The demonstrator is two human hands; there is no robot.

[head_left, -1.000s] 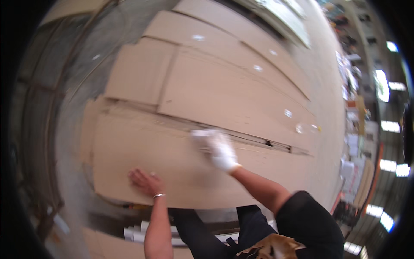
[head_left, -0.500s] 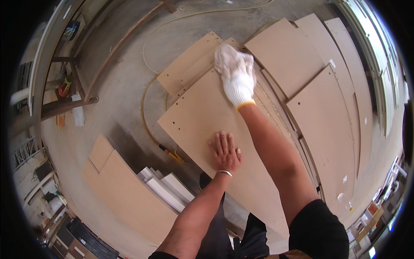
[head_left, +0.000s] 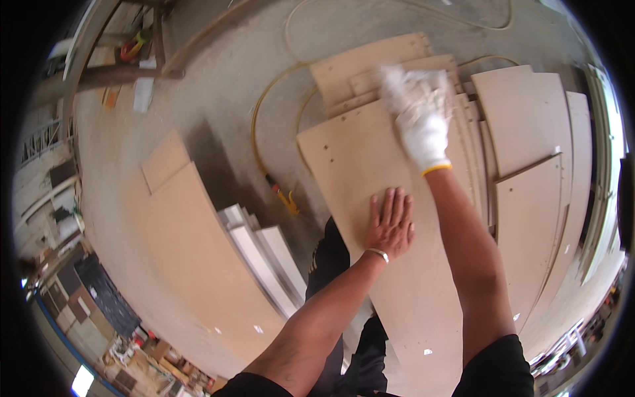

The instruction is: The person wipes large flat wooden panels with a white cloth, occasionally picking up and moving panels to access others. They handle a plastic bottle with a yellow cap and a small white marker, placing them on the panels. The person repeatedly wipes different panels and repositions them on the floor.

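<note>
A worker's bare left hand (head_left: 391,228) presses palm down on a long tan board (head_left: 423,264) in a workshop, its fingers straight and slightly apart, a pale bracelet (head_left: 378,254) at the wrist. The right hand (head_left: 423,114), in a white knitted glove (head_left: 426,147) with a yellow hem, reaches toward the far end of the same board, over its right edge. A whitish bundle, seemingly a cloth (head_left: 395,85), shows at its fingers; the blur is such that I cannot tell whether they are clamped on it. The board lies in front of the worker on top of other boards, dark holes dotting its far left corner. More tan panels (head_left: 529,218) lie in overlapping layers to the right. To the left, a yellow air gun (head_left: 289,202) on a hose (head_left: 254,132) rests on the concrete floor (head_left: 198,99), near white strips (head_left: 261,264) beside another tan panel (head_left: 192,231).
</note>
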